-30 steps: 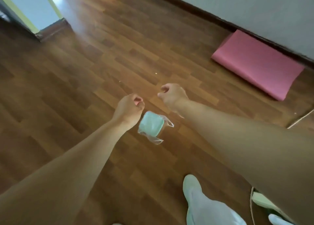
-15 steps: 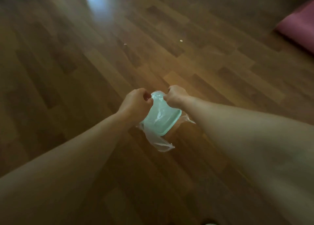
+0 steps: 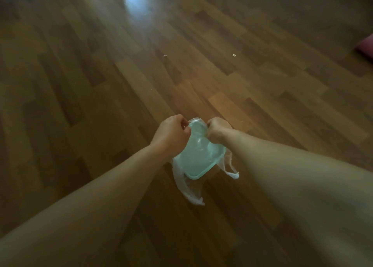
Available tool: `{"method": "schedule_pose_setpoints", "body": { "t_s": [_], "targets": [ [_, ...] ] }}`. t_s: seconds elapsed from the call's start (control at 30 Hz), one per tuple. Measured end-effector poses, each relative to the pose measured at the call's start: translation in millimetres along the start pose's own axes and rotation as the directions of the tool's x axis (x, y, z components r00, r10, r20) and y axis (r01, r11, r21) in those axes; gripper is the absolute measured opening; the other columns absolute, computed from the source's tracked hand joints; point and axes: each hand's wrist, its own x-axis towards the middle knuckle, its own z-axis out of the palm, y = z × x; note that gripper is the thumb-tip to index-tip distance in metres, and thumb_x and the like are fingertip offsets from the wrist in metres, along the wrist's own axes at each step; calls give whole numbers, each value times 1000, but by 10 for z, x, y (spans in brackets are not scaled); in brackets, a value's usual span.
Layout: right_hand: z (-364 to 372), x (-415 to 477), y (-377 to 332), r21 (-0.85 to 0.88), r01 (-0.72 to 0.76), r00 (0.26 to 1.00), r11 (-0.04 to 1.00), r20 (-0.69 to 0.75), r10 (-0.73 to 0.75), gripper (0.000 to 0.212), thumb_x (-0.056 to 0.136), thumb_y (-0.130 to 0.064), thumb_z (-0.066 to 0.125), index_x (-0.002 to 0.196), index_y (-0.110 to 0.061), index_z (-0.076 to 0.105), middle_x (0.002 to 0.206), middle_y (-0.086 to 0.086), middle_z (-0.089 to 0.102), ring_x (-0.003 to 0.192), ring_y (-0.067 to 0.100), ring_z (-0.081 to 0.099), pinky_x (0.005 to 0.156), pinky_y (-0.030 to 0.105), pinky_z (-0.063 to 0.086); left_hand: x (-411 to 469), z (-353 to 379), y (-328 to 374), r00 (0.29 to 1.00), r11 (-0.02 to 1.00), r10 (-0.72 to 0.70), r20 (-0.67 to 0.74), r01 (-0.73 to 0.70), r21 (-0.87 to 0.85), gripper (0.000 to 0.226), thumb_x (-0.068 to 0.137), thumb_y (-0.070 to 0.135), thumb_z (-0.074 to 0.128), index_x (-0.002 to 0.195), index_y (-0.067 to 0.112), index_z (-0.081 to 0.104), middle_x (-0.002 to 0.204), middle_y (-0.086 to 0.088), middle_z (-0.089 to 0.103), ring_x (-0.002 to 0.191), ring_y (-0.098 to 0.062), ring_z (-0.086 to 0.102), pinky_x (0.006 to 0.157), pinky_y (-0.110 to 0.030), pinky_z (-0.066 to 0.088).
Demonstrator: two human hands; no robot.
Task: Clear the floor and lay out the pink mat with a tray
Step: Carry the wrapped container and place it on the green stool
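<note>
A pale green lidded container (image 3: 198,159) sits in a clear plastic bag (image 3: 186,188) on the wooden floor, at the centre of the head view. My left hand (image 3: 171,134) and my right hand (image 3: 217,129) are both closed on the bag's top, on either side of the container's far end. Loose bag handles trail out toward me and to the right. A sliver of the pink mat (image 3: 367,48) shows at the right edge.
Dark brown laminate floor (image 3: 101,85) fills the view, with a bright reflection at the top. Two small crumbs (image 3: 165,55) lie on the boards beyond the container.
Both hands came down from above the floor and closed on the bag around the container. The view dropped closer to the floor, and the pink mat slid almost out of frame.
</note>
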Motion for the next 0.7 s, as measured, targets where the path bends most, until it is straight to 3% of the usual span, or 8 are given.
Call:
{"method": "schedule_pose_setpoints", "body": {
  "t_s": [0.13, 0.2, 0.3, 0.4, 0.53, 0.63, 0.7],
  "targets": [
    [-30, -84, -33, 42, -12, 1000, 999, -23, 13, 28, 84, -1, 51, 108, -6, 65, 105, 8, 66, 92, 25, 64, 84, 36, 55, 2, -114, -67, 998, 998, -53, -25, 54, 17, 23, 93, 24, 53, 112, 13, 60, 95, 0, 60, 74, -10, 55, 59, -24, 44],
    [-64, -116, -35, 105, -22, 999, 994, -46, 27, 26, 85, -2, 51, 107, -7, 66, 104, 8, 66, 90, 24, 65, 84, 37, 56, 5, -169, -105, 993, 993, -114, -16, 115, 30, 34, 93, 28, 52, 123, 11, 54, 116, -7, 58, 98, -22, 57, 79, -35, 51],
    [-184, -193, -85, 239, -8, 995, 971, -92, 31, 21, 89, -5, 53, 104, -8, 68, 102, 7, 67, 89, 23, 65, 84, 37, 56, -26, -257, -142, 957, 956, -289, -9, 289, 44, 55, 93, 33, 51, 141, 13, 34, 142, -14, 32, 125, -35, 41, 102, -44, 41],
    [-311, -259, -171, 353, 4, 992, 936, -117, 40, 17, 89, -7, 55, 100, -8, 68, 96, 6, 66, 86, 22, 65, 82, 35, 56, -59, -317, -129, 907, 897, -418, 37, 419, -137, 65, 94, 30, 53, 147, 15, 19, 146, -19, 27, 123, -38, 45, 99, -44, 45],
    [-439, -420, -367, 396, 67, 991, 916, -134, -15, 17, 90, -9, 55, 101, -11, 68, 78, -4, 59, 80, 18, 61, 72, 29, 52, -92, -456, -56, 923, 879, -384, 17, 371, -298, 62, 93, 30, 54, 144, 14, 22, 137, -19, 41, 114, -35, 52, 93, -42, 49],
    [-502, -555, -531, 358, 155, 983, 921, -148, -108, 23, 93, -12, 52, 112, -14, 64, 96, -1, 63, 92, 20, 62, 85, 35, 53, -122, -567, 17, 931, 894, -366, -15, 347, -283, 72, 92, 41, 53, 149, 19, 14, 140, -19, 28, 119, -38, 46, 99, -44, 44],
    [-524, -646, -635, 304, 202, 973, 931, -171, -155, 26, 96, -21, 48, 120, -15, 58, 111, 3, 62, 97, 22, 60, 89, 37, 51, -151, -657, 20, 931, 909, -361, -46, 340, -242, 69, 92, 45, 51, 147, 20, 18, 139, -19, 26, 121, -40, 43, 102, -48, 41]
  ]
}}
